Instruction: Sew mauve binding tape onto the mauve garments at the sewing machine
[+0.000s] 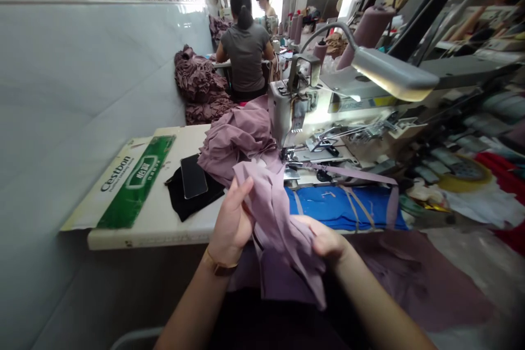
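A mauve piece of fabric (273, 202) is bunched between my two hands above the table's front edge, its lower end hanging toward my lap. My left hand (234, 216) grips its left side, thumb on top; a watch band circles that wrist. On the other side my right hand (324, 240) pinches the cloth, thumb over it, with the fingers partly hidden. Just beyond stands a sewing machine (283, 112), its needles (296, 134) over the metal plate. A heap of mauve fabric (241, 139) lies left of the needles. From the machine's front runs a narrow mauve strip (353, 174).
On the white table (151, 235) are a phone (194, 176) on black cloth (180, 199) and a green-and-white Cestbon board (135, 186). A blue covering (328, 208) spans the table's right front. A lamp (396, 74) overhangs the machine. Two people (246, 46) sit farther back.
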Tool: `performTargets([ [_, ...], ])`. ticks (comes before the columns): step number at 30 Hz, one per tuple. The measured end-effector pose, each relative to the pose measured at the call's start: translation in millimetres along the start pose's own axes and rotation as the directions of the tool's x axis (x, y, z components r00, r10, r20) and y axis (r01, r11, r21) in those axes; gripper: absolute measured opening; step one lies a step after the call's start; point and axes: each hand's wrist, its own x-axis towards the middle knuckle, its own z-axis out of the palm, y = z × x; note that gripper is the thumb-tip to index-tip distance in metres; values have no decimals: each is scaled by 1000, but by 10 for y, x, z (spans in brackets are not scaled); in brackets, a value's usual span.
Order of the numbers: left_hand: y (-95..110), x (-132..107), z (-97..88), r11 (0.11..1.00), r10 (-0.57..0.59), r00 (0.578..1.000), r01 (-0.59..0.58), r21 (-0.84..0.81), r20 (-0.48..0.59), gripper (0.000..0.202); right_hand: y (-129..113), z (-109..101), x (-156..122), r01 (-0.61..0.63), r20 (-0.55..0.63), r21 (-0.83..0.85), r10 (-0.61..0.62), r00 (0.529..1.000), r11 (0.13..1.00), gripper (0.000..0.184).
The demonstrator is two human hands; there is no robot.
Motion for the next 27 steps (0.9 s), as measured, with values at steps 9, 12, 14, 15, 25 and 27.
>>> performTargets([
  [9,-197,-331,44,504,535,843,-380,776,65,65,51,502,-108,-146,-556,-642,-325,765,753,38],
  [12,-304,-400,49,421,502,852,-389,820,147,66,202,591,-79,-96,-490,-628,-296,820,773,34],
  [14,-297,-400,41,419,507,846,-408,811,164,66,284,521,-27,-44,-470,-598,-306,828,800,30],
  [15,-263,-386,35,432,525,838,-413,802,149,66,309,461,-13,-36,-479,-590,-314,820,807,27],
  [25,42,-179,-63,856,420,906,-378,353,-48,67,308,137,-594,-71,-149,315,123,981,946,22],
  [27,-22,-195,-128,923,332,939,-303,239,-90,66,393,76,-738,-82,-194,293,143,970,953,23],
])
